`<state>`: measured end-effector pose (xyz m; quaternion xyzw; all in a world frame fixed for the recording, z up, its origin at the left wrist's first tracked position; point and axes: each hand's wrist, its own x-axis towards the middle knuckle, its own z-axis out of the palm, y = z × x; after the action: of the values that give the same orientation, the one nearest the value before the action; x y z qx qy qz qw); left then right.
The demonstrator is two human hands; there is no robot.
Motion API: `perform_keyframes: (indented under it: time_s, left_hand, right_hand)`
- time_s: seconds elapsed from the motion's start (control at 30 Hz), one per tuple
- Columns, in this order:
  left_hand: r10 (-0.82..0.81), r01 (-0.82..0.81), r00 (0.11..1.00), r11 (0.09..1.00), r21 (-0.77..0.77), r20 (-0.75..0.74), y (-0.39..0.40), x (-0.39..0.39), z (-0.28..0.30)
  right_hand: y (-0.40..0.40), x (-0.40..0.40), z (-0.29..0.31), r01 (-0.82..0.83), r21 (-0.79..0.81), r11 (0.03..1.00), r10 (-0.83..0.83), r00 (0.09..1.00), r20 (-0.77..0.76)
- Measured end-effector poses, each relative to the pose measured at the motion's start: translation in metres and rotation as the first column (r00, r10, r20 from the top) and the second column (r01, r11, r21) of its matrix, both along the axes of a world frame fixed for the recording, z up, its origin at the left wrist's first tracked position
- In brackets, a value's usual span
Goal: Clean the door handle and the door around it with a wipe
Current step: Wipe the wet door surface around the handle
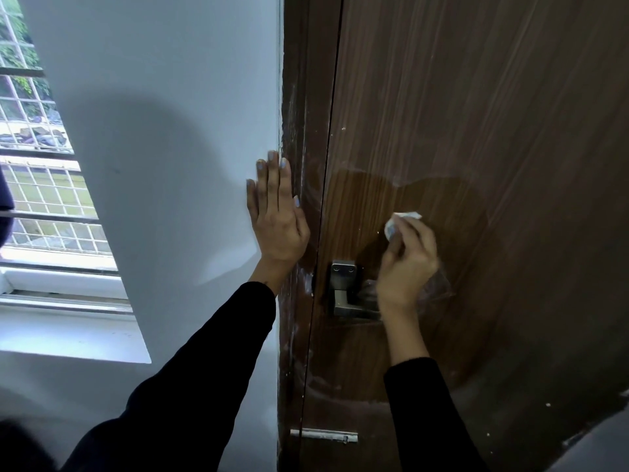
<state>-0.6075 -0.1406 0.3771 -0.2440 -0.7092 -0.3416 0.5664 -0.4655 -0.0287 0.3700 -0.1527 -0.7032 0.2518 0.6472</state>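
Note:
A brown wooden door (476,131) fills the right half of the view, with a square metal door handle (347,294) low on its left side. My right hand (406,264) holds a small white wipe (398,223) against the door just above the handle and hides the lever's right part. A damp, shinier patch spreads over the wood around the wipe. My left hand (277,216) lies flat with straight fingers on the white wall beside the door frame (299,165).
The white wall (170,131) runs left of the brown frame, which carries white paint smears. A barred window (41,185) with a white sill sits at the far left. A small metal latch (325,436) is fixed low on the door.

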Motion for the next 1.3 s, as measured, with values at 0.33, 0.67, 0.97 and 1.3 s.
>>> perform_keyframes:
  time_s: [0.33, 0.67, 0.97, 1.3]
  left_hand:
    - [-0.089, 0.089, 0.996, 0.996, -0.028, -0.006, -0.008, -0.003, -0.003]
    - [-0.140, 0.140, 0.990, 0.988, -0.073, -0.004, -0.016, 0.002, -0.002]
    - [-0.083, 0.077, 0.996, 0.986, -0.146, -0.038, -0.025, 0.008, -0.002]
    - [-0.055, 0.057, 0.998, 0.996, -0.066, 0.039, -0.019, 0.000, -0.005]
  right_hand:
    - [-0.002, 0.007, -0.022, 0.036, -0.128, 0.991, -0.030, 0.998, 0.051]
    - [-0.060, -0.030, -0.013, -0.118, 0.272, 0.955, 0.028, 0.949, 0.314]
    - [-0.074, -0.045, 0.018, -0.188, 0.414, 0.891, 0.039, 0.938, 0.343]
    - [-0.067, -0.033, -0.013, -0.028, 0.370, 0.929, -0.119, 0.922, 0.369]
